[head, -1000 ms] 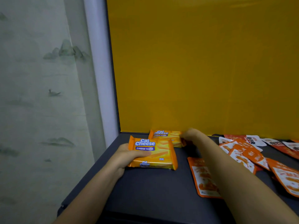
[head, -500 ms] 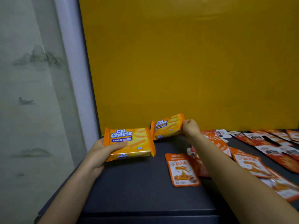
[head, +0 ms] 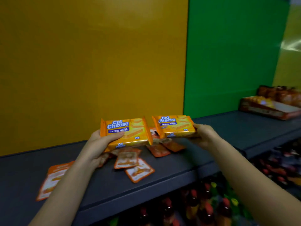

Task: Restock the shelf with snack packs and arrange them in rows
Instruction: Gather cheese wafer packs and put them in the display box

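While both packs hang in the air above the shelf (head: 162,181), each hand has one wafer pack to itself. The left hand (head: 97,144) grips the left wafer pack (head: 126,133) from its left end, thumb laid across the printed front, fingers tucked underneath. The right hand (head: 204,135) pinches the right wafer pack (head: 175,127) at its right end. The two packs sit side by side, nearly touching, tilted face-up toward the camera, just in front of the yellow back panel (head: 91,62).

These look like light, boxy foil packs: the wrapper is glossy and likely a bit slick, and wafers inside would crack under a hard squeeze. An end grip with the thumb on top and fingers below seems the safe hold, firm enough to stop sliding, never crushing the middle.

Beneath them, flat orange sachets (head: 130,162) lie scattered on the shelf, some overlapping, one off at the near left. They look thin and floppy, so they would slide about if a pack landed on them. Farther right, past the green panel (head: 228,54), a display box (head: 268,106) stands on the shelf, blurred. Below, bottles (head: 195,203) fill the lower level.
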### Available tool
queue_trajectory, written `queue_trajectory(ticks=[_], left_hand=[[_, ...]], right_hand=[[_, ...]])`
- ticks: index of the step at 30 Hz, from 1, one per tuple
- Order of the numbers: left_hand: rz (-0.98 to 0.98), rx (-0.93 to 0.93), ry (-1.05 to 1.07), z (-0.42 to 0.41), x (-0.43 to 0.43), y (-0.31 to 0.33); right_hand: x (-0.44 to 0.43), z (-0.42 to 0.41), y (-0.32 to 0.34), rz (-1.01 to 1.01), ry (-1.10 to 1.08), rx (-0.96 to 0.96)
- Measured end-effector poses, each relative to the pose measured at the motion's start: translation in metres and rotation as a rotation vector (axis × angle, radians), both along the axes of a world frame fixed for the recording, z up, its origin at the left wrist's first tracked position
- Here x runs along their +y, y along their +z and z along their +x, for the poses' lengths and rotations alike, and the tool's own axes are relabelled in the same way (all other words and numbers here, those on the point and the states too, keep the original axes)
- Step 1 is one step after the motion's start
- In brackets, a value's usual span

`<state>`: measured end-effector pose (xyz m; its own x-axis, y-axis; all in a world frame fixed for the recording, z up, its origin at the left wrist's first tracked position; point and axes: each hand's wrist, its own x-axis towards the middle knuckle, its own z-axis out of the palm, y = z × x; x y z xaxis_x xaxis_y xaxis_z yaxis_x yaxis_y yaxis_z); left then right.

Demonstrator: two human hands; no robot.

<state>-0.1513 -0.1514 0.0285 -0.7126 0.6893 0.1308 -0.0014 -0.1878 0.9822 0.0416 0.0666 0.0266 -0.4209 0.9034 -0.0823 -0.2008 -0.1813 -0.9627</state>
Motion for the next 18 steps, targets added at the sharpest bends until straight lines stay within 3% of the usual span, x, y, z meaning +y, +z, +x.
queue_trajectory(ticks=[4, 9, 18], left_hand=[[0.006, -0.003, -0.07, 0.071, 0.075, -0.013], [0.001, -0.034, -0.17, 0.159, 0.16, -0.032], [-0.042, -0.019, -0.3, 0.266, 0.303, -0.035]], right_hand=[[0.055, 0.104, -0.013, -0.024, -0.082, -0.01], [0.114, 0.214, -0.029, -0.117, -0.206, 0.128], [0.21, 0.346, -0.047, -0.264, -0.286, 0.216]])
